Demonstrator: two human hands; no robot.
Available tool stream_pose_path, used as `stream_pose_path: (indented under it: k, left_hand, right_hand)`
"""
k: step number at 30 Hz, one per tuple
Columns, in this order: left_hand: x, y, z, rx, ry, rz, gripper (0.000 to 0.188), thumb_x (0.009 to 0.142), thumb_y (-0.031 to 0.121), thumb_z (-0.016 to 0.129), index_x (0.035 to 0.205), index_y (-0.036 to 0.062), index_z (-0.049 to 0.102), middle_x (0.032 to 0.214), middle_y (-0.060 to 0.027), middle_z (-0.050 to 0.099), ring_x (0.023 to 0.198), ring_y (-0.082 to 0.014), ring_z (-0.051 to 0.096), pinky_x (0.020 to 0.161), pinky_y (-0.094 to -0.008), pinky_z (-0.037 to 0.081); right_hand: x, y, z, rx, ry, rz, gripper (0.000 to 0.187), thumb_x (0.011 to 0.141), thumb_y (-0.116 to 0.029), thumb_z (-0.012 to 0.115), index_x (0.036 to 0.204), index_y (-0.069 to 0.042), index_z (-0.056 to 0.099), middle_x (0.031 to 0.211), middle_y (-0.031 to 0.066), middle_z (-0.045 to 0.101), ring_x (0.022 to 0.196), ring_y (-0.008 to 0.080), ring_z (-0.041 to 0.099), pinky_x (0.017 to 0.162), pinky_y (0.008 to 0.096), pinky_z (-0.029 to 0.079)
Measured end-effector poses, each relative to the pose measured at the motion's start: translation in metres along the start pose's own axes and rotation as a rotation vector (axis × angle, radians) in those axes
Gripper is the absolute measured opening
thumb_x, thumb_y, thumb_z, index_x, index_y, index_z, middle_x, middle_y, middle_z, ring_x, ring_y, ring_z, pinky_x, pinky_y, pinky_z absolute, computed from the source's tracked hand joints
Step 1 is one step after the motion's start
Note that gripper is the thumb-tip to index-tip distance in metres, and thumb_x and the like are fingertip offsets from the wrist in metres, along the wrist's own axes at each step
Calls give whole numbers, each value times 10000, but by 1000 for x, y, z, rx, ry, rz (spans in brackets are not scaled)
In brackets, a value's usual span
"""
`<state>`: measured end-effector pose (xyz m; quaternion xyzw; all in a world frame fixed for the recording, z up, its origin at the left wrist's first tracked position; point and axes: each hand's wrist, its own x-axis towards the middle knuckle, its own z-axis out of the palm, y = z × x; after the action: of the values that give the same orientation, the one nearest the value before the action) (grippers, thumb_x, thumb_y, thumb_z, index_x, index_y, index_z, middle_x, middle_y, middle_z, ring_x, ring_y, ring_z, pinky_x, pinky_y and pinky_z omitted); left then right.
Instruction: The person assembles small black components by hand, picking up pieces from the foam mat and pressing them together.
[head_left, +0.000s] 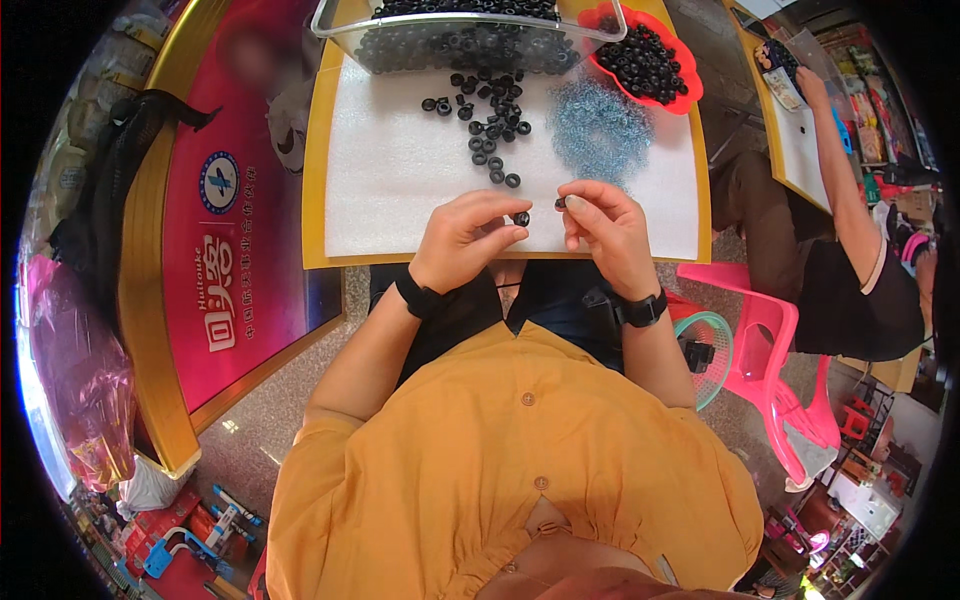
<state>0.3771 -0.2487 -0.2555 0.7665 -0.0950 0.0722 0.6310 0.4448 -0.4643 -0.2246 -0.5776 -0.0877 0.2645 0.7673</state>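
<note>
My left hand (462, 240) pinches a small black ring-shaped part (521, 219) between thumb and fingertips, over the near edge of the white foam sheet (385, 185). Close by, my right hand (612, 232) grips a smaller dark piece (560, 204) at its fingertips; its exact kind is too small to tell. The two pieces are apart. Beyond my hands lies a loose scatter of black ring-shaped parts (489, 129). To its right spreads a heap of tiny pale blue, glinting pieces (600, 130).
A clear plastic bin (345, 42) of black rings stands at the far edge. Beside it, a red scalloped dish (685, 100) holds more black parts. A pink chair (765, 350) and green basket (722, 345) are right; another person's arm (843, 165) rests at a neighbouring table.
</note>
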Motion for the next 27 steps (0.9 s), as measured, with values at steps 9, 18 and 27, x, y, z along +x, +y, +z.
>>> stream_pose_path:
  k: [9,18,27]
  left_hand:
    - [1,3,1,15,47,26,282,827,102,758,1097,38,710,1002,-107,693,810,-179,662,688,-275,540]
    - [2,2,3,44,80,42,272,812,76,762,1076,32,712,989,-106,691,809,-191,668,684,-278,542]
    - [0,-1,5,71,81,41,268,823,56,747,1087,28,711,1030,-85,693,810,-143,645,679,-245,520]
  right_hand:
    - [-5,7,22,-322,-25,-105,156,940,-68,650,1073,4,686,956,34,633,661,72,601,589,200,481]
    - [-5,10,23,-419,-5,-129,145,926,-66,667,1046,12,693,958,49,641,649,75,606,575,203,483]
    - [-6,20,21,-261,-16,-54,156,938,-71,656,1063,18,682,904,27,643,639,70,590,585,200,473]
